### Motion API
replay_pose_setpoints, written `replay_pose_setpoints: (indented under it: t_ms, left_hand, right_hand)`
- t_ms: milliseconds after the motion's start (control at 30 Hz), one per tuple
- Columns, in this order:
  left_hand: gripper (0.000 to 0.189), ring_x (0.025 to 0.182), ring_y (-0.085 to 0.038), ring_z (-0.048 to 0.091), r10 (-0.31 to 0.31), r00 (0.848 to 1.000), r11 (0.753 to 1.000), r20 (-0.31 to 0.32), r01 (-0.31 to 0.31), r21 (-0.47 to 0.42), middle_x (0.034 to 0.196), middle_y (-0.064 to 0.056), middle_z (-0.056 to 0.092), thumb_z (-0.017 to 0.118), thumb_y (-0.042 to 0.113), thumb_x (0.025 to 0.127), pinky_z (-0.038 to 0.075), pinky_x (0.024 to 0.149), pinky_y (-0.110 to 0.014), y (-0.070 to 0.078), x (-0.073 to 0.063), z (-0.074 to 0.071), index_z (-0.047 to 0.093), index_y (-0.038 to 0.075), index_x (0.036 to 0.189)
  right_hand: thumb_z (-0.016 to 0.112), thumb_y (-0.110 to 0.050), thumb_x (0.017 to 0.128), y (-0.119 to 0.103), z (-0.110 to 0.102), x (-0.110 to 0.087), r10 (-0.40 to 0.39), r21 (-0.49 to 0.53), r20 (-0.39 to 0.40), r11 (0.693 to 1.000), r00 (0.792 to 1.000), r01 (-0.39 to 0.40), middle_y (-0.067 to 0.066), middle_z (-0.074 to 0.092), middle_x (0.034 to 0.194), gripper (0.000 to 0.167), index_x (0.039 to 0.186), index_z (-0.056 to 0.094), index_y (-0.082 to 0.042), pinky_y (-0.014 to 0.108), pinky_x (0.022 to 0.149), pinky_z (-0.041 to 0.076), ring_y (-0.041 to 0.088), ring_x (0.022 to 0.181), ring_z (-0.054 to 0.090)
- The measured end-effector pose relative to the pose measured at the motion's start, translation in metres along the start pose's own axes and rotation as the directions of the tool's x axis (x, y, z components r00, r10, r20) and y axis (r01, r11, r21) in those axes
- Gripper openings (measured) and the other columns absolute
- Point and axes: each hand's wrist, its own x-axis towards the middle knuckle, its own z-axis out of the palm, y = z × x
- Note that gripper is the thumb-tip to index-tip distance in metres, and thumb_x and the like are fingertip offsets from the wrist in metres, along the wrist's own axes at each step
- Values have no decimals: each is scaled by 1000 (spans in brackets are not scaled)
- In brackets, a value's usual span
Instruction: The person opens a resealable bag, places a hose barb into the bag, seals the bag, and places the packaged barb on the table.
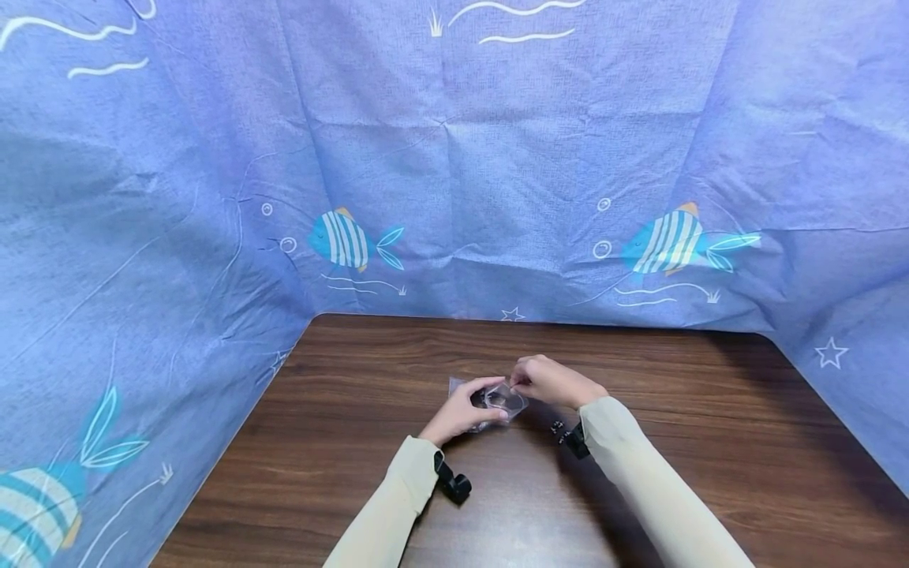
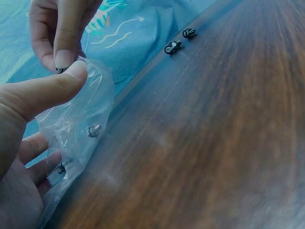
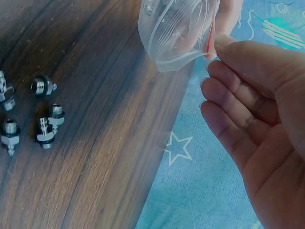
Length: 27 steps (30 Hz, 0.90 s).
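Note:
In the head view my left hand (image 1: 461,412) holds a clear zip bag (image 1: 506,401) over the table, thumb on one side and fingers on the other. Small metal hose fittings (image 2: 94,130) show through its plastic in the left wrist view. My right hand (image 1: 550,380) is at the bag's open mouth, which has a red strip (image 3: 210,39) along one edge. Between its thumb and finger is a small dark fitting (image 2: 59,70), mostly hidden by the fingertips. Several more barbed fittings (image 3: 44,132) lie loose on the table, near my right wrist.
The brown wood-grain table (image 1: 341,442) has rounded far corners. A blue cloth (image 1: 511,173) with printed fish hangs behind it and along its sides. Each wrist wears a black camera strap, the left camera (image 1: 454,485) close over the tabletop.

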Motion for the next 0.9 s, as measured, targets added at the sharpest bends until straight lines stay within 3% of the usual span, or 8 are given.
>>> replay_pose_setpoints:
  t_ms: [667, 833, 900]
  left_hand:
    - [57, 125, -27, 51, -3, 1000, 1000, 4, 3, 16, 138, -11, 56, 76, 15, 83, 36, 107, -42, 5, -2, 0, 55, 5, 135]
    - [57, 125, -29, 51, -3, 1000, 1000, 11, 3, 11, 138, -12, 55, 76, 14, 83, 37, 106, -42, 2, 0, 0, 54, 4, 135]
    - [58, 124, -31, 52, -4, 1000, 1000, 6, 4, 0, 138, -12, 55, 76, 14, 83, 38, 106, -43, -7, 3, 3, 54, 6, 136]
  right_hand:
    - [71, -11, 86, 1, 3, -1, 3, 22, -2, 1000, 1000, -3, 1, 68, 84, 9, 89, 73, -3, 21, 69, 53, 9, 75, 62]
    - [71, -9, 85, 4, -3, -7, 16, 33, 0, 999, 1000, -16, 1, 69, 86, 8, 90, 73, -4, 22, 70, 53, 10, 77, 63]
    - [71, -9, 85, 6, -5, -9, 20, 27, 2, 999, 1000, -20, 1, 69, 86, 7, 90, 73, -5, 22, 70, 53, 9, 77, 63]
